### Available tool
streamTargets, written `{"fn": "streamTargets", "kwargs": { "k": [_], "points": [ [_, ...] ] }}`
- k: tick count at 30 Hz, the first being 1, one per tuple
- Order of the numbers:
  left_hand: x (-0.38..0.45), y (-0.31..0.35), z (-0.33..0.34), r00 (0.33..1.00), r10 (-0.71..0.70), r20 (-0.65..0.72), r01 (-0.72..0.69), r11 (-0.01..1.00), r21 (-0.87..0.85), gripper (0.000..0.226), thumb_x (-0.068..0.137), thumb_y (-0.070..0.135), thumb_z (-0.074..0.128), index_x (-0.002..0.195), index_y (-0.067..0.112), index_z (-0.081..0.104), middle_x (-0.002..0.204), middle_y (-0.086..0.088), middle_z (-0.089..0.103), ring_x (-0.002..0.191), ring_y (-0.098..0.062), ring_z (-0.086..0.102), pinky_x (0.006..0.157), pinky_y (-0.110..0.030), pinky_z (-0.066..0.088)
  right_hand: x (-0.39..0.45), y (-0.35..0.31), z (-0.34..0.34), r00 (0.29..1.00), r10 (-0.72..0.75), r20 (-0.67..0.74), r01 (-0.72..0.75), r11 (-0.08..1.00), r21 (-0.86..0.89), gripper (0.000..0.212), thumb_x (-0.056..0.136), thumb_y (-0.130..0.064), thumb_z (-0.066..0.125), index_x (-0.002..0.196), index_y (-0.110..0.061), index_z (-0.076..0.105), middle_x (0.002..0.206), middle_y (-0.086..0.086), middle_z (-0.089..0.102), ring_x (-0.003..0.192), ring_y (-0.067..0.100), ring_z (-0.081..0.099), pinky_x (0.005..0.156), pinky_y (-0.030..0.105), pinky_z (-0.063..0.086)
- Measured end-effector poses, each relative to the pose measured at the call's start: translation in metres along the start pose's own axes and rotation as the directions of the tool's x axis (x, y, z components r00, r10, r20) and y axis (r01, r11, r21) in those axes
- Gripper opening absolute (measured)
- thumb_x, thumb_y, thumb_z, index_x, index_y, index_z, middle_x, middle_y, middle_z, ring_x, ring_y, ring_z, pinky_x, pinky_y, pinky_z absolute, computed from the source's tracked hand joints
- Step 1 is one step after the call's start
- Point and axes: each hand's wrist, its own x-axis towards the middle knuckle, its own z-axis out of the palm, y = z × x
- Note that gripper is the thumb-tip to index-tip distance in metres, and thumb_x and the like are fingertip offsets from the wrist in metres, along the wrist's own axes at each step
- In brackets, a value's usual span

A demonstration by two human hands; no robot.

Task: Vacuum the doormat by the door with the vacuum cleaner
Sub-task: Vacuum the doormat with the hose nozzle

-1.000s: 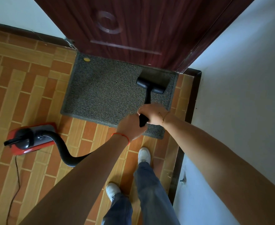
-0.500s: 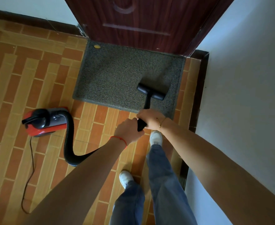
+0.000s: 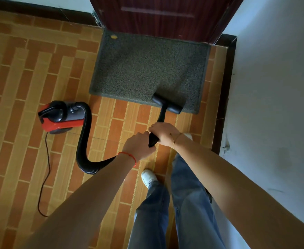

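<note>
A grey speckled doormat [image 3: 144, 69] lies on the tiled floor against a dark red door [image 3: 162, 17]. The black vacuum nozzle [image 3: 166, 103] sits at the mat's near right edge, partly over the rim. Its black wand [image 3: 161, 116] runs back to my hands. My right hand [image 3: 163, 133] grips the wand in front, and my left hand [image 3: 138, 146] grips it just behind, where the ribbed black hose [image 3: 83, 139] begins. The hose loops left to the red and black vacuum cleaner [image 3: 60, 116] standing on the tiles. A small yellow speck [image 3: 113, 37] lies at the mat's far left corner.
A white wall [image 3: 273, 87] with dark skirting [image 3: 223, 97] runs close along the right. The vacuum's black power cord [image 3: 45, 177] trails toward me on the left tiles. My legs in jeans and white shoes [image 3: 148, 177] stand just behind the mat.
The nozzle has been drawn back from the mat's far right, near the door, to its near edge. I have stepped backward, and the vacuum body and hose now sit closer to the mat.
</note>
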Motion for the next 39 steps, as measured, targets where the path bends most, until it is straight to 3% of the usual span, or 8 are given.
{"fn": "streamTargets", "kwargs": {
  "k": [15,19,31,39],
  "points": [
    [0.032,0.030,-0.001,0.999,0.033,-0.027,-0.033,0.999,-0.018,0.028,0.090,0.034,0.053,0.103,0.010,0.049,0.072,0.000,0.050,0.060,-0.019,0.052,0.050,-0.028,0.039,-0.008,0.041,-0.011,0.998,0.043,-0.047,-0.044,0.999,-0.011,0.009,0.091,-0.009,0.054,0.096,-0.014,0.059,0.100,0.003,0.064,0.098,0.022,0.061,0.084,0.037,0.054],
    [0.062,0.048,-0.014,0.999,0.028,-0.038,-0.030,0.999,-0.045,0.030,0.090,0.034,0.054,0.104,0.009,0.051,0.077,-0.002,0.052,0.064,-0.022,0.053,0.055,-0.031,0.041,0.000,0.074,-0.031,0.999,0.029,-0.040,-0.031,0.999,-0.035,0.010,0.091,-0.010,0.054,0.098,-0.015,0.060,0.102,0.002,0.064,0.100,0.021,0.060,0.084,0.036,0.053],
    [0.178,0.117,-0.084,0.996,-0.033,-0.084,0.017,0.984,-0.179,0.027,0.088,0.032,0.055,0.100,0.009,0.050,0.066,0.006,0.043,0.062,-0.020,0.052,0.055,-0.029,0.041,0.044,0.198,-0.125,1.000,-0.010,0.025,0.014,0.990,-0.140,0.018,0.093,-0.008,0.052,0.109,-0.014,0.058,0.115,0.002,0.060,0.115,0.021,0.054,0.088,0.034,0.049],
    [0.259,0.161,-0.139,0.995,-0.029,-0.099,0.005,0.972,-0.237,0.027,0.086,0.030,0.056,0.103,0.008,0.052,0.076,-0.002,0.053,0.073,-0.027,0.062,0.060,-0.033,0.048,0.077,0.283,-0.180,1.000,0.022,0.022,-0.017,0.984,-0.179,0.022,0.092,-0.006,0.055,0.112,-0.015,0.058,0.118,0.001,0.060,0.117,0.021,0.054,0.088,0.035,0.052]
  ]
}}
